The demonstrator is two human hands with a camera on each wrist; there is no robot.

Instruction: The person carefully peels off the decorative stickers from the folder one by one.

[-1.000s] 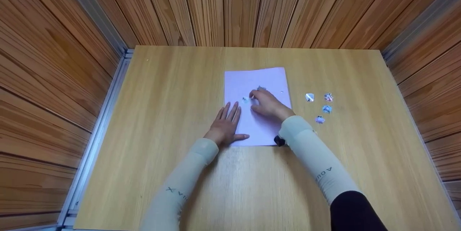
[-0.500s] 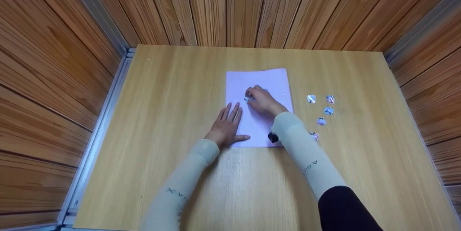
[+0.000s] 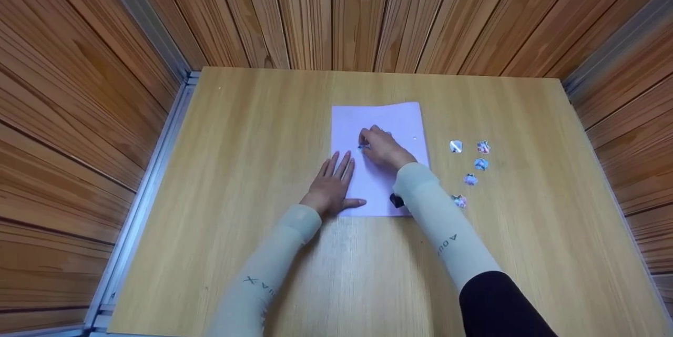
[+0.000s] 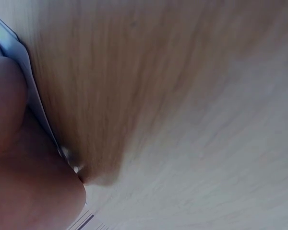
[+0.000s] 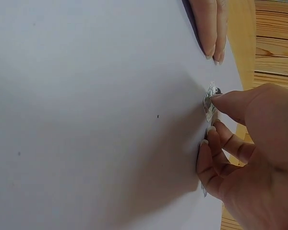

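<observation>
A pale purple sheet of paper (image 3: 374,184) lies on the table. My left hand (image 3: 328,188) rests flat along the sheet's left edge, fingers spread and thumb out over its lower part. On the upper middle of the sheet my right hand (image 3: 385,147) pinches a small shiny sticker (image 5: 209,108); in the right wrist view the thumb covers part of it, close against the paper. A second sticker (image 5: 204,190) shows behind the curled fingers, mostly hidden by them. Left fingertips (image 5: 210,51) appear at the top of that view.
To the right of the sheet, several small shiny stickers lie on the wooden table (image 3: 252,169), among them a whitish one (image 3: 456,146) and a blue one (image 3: 480,164). Another sticker (image 3: 459,201) sits beside the right sleeve. Wood-panelled walls (image 3: 352,11) enclose the table.
My right hand has shifted slightly left over the sheet, its fingers now over the small sticker. The right sleeve also moved left, uncovering a sticker on the table. The left hand stays put.
</observation>
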